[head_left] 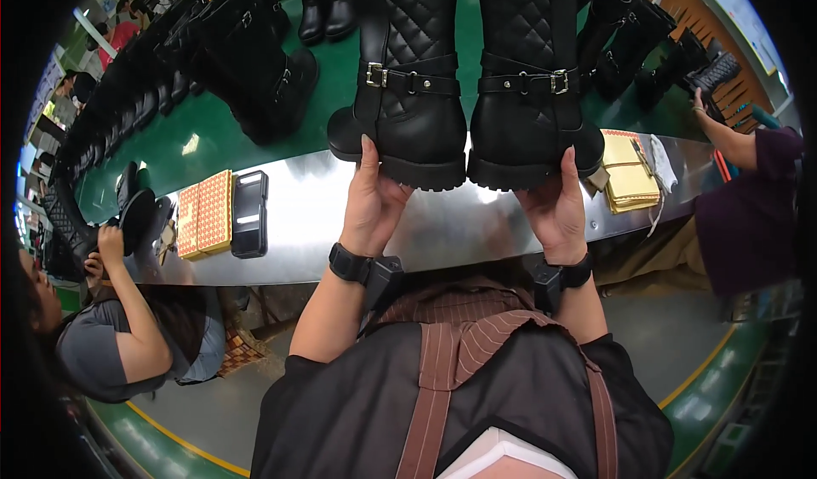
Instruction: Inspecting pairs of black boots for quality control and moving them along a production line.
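Two tall black boots stand upright side by side in front of me, heels close together and toes pointing outward. Both have quilted shafts, ankle straps with silver buckles and thick ridged soles. My left hand (374,206) grips the left boot (400,126) from below, thumb up along its side and fingers under the sole. In the same way my right hand (557,210) holds the right boot (525,126). The boots appear raised above the metal table edge (315,215). The fingers under the soles are mostly hidden. Dark bands with small boxes sit on both wrists.
Stacks of sticker sheets (204,215) and yellow cards (631,170) lie on the metal edge, with a black case (249,215) at left. More black boots (247,57) stand on the green surface (332,70). Co-workers handle boots at left and right.
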`<state>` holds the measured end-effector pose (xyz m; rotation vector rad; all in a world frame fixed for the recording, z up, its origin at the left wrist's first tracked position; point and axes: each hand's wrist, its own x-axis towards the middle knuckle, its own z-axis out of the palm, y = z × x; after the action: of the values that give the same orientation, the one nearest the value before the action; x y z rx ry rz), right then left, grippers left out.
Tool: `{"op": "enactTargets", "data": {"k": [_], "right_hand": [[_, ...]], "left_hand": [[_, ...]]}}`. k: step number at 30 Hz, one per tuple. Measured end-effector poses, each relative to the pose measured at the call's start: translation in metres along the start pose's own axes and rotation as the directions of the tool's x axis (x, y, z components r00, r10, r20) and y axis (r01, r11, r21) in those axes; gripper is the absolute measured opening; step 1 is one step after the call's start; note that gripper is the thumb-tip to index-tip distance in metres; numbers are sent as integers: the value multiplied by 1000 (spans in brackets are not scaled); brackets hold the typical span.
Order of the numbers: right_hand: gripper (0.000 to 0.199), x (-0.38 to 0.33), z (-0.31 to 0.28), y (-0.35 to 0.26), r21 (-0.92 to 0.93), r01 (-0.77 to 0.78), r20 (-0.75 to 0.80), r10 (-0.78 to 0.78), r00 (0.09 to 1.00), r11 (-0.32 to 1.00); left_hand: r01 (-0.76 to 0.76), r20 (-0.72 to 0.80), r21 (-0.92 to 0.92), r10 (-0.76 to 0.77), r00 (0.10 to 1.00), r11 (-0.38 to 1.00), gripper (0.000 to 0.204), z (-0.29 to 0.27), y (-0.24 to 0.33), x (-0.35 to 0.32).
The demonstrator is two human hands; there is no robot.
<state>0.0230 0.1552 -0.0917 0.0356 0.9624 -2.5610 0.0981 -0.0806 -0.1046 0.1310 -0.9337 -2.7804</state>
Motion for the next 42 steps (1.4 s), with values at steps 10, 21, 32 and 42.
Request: {"op": "enactTargets", "data": {"k": [10, 21, 32, 42], "right_hand": [[55, 3, 7, -6, 63, -10, 51, 7, 999, 998], [58, 5, -42, 11, -14, 34, 183, -31, 983, 999], [59, 8, -50, 14, -28, -23, 207, 28, 978, 999], [69, 20, -28, 40, -843, 439, 316, -375, 872, 310]], "left_hand": [[-8, 17, -49, 9, 1000, 999, 58, -3, 1, 7], [-37, 148, -65, 46, 988, 997, 68, -21, -8, 3], [-12, 130, -28, 16, 991, 1000, 63, -25, -7, 0], [288, 37, -166, -286, 958, 943, 59, -36, -47, 22]]}}
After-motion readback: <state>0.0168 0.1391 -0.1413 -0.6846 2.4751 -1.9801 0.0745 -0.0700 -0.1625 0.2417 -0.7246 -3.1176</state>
